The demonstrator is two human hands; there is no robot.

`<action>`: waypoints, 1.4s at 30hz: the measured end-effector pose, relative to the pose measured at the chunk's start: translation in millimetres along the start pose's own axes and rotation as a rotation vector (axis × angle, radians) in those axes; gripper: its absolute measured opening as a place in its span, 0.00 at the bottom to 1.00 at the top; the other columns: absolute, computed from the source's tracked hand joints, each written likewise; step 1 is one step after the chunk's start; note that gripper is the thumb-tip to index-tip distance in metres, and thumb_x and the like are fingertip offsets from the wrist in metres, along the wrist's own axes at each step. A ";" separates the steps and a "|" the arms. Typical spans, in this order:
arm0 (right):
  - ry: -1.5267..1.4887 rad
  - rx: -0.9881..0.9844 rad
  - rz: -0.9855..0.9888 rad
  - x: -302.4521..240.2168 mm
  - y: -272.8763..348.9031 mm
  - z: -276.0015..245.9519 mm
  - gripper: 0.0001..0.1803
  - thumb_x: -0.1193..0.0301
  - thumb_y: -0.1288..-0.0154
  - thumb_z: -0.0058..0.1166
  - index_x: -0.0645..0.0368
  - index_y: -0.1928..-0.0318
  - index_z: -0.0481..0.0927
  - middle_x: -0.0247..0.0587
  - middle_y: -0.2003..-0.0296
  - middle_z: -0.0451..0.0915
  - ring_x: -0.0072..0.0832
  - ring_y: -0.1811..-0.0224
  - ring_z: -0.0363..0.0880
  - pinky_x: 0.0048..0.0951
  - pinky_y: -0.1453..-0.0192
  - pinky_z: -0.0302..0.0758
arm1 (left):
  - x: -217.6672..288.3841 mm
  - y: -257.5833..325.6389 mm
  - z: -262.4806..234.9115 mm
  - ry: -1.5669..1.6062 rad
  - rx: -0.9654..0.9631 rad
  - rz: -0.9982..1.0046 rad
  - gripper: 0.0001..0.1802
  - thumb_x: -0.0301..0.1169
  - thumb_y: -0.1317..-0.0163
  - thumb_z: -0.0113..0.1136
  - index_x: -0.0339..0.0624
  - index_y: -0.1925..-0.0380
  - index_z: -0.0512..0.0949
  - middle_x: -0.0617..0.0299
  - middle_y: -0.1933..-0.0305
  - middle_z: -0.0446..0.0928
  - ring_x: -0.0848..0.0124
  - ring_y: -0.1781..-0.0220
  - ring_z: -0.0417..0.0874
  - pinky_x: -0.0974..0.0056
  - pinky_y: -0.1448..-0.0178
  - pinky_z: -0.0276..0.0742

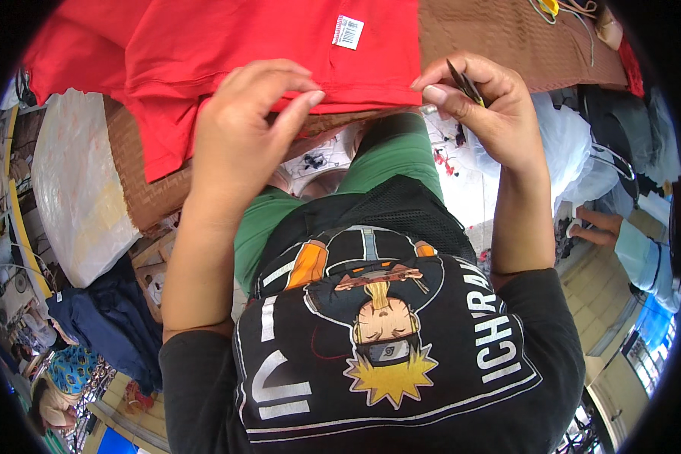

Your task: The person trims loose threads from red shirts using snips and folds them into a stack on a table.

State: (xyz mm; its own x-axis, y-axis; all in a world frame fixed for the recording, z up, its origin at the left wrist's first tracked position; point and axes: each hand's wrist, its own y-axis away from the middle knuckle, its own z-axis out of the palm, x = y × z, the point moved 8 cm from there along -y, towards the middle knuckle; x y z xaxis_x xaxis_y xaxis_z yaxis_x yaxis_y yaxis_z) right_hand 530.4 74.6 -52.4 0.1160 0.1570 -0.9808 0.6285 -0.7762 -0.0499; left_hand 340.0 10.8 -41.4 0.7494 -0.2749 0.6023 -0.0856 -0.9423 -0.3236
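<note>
A red garment [265, 34] with a white barcode tag [348, 32] is spread before me, its hem toward me. My left hand [250, 117] is at the hem, thumb and forefinger closed in a pinch on the cloth. Over at the hem's right corner, my right hand [488, 110] pinches near the edge with thumb and forefinger. Dark thread snips [465, 83] are held in that same hand, blades pointing up and left. Whether the right fingertips also grip cloth or a loose thread is too small to tell.
Brown woven material [499, 41] lies under the garment. Translucent white plastic [564, 144] bulges at the right; a plastic-covered board [79, 181] stands left. Dark blue cloth [113, 318] is piled lower left. Thread scraps [446, 163] litter the floor. Other people's limbs [598, 227] show at the right.
</note>
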 end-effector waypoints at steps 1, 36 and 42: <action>-0.042 0.000 0.021 2.2 1.6 -1.1 0.07 0.73 0.40 0.62 0.64 0.63 0.83 0.32 0.69 0.82 0.14 0.65 0.76 0.19 0.60 0.73 | 4.7 -0.3 9.1 0.016 -0.020 0.045 0.09 0.27 0.48 0.67 0.38 0.66 0.82 0.58 0.59 0.81 0.64 0.55 0.82 0.64 0.50 0.76; 0.283 0.218 -0.070 45.4 -23.7 54.3 0.10 0.75 0.38 0.57 0.62 0.55 0.80 0.50 0.63 0.83 0.40 0.60 0.84 0.32 0.56 0.77 | -38.7 9.1 40.3 -0.110 0.084 -0.022 0.10 0.31 0.43 0.65 0.39 0.63 0.82 0.56 0.60 0.82 0.62 0.60 0.85 0.63 0.57 0.79; 0.296 0.176 -0.033 45.4 -25.8 53.9 0.11 0.75 0.38 0.57 0.62 0.55 0.80 0.49 0.63 0.83 0.37 0.59 0.84 0.30 0.55 0.77 | -46.3 -9.0 31.5 -0.091 -0.140 -0.125 0.09 0.32 0.36 0.58 0.37 0.64 0.78 0.54 0.70 0.82 0.61 0.66 0.85 0.62 0.61 0.79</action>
State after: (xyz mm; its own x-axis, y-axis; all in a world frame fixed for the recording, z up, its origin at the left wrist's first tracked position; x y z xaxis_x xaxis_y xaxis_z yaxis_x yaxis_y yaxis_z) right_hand 478.0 68.8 -105.8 0.3321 0.3345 -0.8820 0.4965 -0.8570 -0.1380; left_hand 326.8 38.0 -89.3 0.8156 -0.1422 0.5609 -0.0745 -0.9871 -0.1419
